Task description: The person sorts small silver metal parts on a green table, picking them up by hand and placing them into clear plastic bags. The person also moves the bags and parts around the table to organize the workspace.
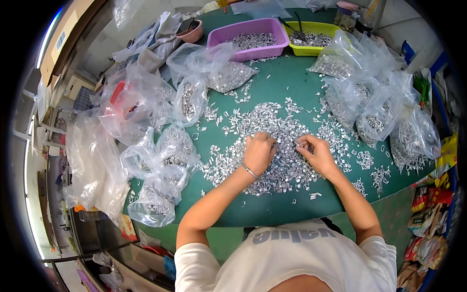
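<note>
A wide heap of small silver metal pieces (284, 176), some of them ring-shaped, is spread over the green tabletop (221, 210). My left hand (259, 152), with a bracelet at the wrist, rests on the left side of the heap, its fingers curled in. My right hand (317, 154) is at the heap's right side, thumb and fingertips brought together in a pinch. Both hands are closed and a short gap separates them. Whatever lies between the fingertips is too small to tell from the pieces behind it.
Clear plastic bags of silver pieces crowd the left (168, 151) and right (372, 117) sides. A purple basin (212, 39) and a yellow-green basin (307, 50) stand at the far edge, both holding pieces. Dark-handled tongs or scissors (300, 30) lie in the yellow-green one.
</note>
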Demonstrator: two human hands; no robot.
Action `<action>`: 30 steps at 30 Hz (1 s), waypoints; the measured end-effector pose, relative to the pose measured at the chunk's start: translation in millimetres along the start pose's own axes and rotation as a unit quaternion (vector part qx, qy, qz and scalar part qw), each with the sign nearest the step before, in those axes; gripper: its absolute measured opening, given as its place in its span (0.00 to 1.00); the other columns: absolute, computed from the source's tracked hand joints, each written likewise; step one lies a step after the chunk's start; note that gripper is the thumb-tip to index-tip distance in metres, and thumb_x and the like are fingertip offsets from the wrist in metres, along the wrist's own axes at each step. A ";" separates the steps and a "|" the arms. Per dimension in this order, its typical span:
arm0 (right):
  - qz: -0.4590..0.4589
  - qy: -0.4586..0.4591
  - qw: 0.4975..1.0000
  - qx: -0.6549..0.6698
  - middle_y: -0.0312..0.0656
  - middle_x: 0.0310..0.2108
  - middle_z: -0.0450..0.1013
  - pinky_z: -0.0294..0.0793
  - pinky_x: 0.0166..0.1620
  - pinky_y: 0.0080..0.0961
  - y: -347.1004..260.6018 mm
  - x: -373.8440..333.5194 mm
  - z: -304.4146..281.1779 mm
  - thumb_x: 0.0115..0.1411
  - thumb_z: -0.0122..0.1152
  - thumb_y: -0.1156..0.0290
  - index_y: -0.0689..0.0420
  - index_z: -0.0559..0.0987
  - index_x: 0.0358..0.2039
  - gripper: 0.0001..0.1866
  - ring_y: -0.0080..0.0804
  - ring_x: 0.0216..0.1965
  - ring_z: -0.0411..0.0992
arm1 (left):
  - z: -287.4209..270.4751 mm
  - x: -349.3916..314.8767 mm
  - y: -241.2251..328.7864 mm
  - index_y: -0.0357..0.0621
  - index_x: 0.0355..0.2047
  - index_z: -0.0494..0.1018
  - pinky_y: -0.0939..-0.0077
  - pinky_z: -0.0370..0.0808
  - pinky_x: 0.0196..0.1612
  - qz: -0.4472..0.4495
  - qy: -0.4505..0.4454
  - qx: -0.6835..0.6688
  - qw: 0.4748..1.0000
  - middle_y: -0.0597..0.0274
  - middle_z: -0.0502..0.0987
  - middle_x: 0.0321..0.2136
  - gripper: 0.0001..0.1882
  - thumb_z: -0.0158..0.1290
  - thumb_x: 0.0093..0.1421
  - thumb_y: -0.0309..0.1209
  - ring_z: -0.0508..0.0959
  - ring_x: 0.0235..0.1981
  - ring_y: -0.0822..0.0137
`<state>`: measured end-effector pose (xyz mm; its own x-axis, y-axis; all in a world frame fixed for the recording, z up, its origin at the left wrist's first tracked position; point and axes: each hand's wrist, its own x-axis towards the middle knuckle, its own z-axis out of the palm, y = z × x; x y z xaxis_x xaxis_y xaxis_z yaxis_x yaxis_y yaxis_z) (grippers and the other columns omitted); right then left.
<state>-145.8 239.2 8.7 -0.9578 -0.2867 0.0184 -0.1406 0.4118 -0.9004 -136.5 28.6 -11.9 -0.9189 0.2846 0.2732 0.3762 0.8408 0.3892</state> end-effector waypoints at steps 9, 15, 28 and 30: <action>-0.006 0.023 0.999 0.032 0.36 0.24 0.73 0.67 0.30 0.20 9.4 3.6 -4.4 0.50 0.66 0.78 0.61 0.75 0.35 0.12 0.20 0.25 0.69 | -5.0 10.2 0.1 0.48 0.26 0.76 0.64 0.64 0.39 0.009 -0.063 0.074 0.995 0.62 0.72 0.31 0.07 0.58 0.43 0.28 0.72 0.39 0.61; -0.003 0.021 0.998 0.053 0.35 0.24 0.73 0.65 0.28 0.18 15.4 5.0 0.6 0.51 0.65 0.78 0.61 0.75 0.36 0.12 0.17 0.25 0.67 | -10.8 14.4 -4.4 0.44 0.27 0.76 0.66 0.69 0.36 0.019 -0.024 -0.033 0.999 0.61 0.74 0.27 0.07 0.58 0.43 0.24 0.75 0.33 0.59; -0.007 0.035 0.961 0.274 0.37 0.31 0.76 0.73 0.38 0.15 8.3 74.1 11.4 0.55 0.63 0.79 0.65 0.77 0.39 0.11 0.20 0.34 0.74 | -10.6 68.5 -11.8 0.32 0.38 0.76 0.85 0.75 0.34 -0.266 -0.030 -0.646 0.715 0.58 0.80 0.29 0.09 0.55 0.60 0.27 0.79 0.29 0.73; -0.001 0.052 0.955 0.292 0.38 0.32 0.77 0.73 0.38 0.15 16.1 96.9 7.3 0.55 0.63 0.79 0.65 0.77 0.39 0.11 0.20 0.34 0.74 | -0.6 91.0 -12.7 0.33 0.37 0.77 0.86 0.74 0.31 -0.274 -0.004 -0.637 0.721 0.60 0.80 0.28 0.10 0.55 0.60 0.28 0.77 0.28 0.75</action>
<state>-239.0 211.8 -7.3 -0.9817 -0.1872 0.0357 -0.0072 -0.1509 -0.9885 -224.9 43.5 8.6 -0.9694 0.0776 -0.2327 -0.2452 -0.2743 0.9299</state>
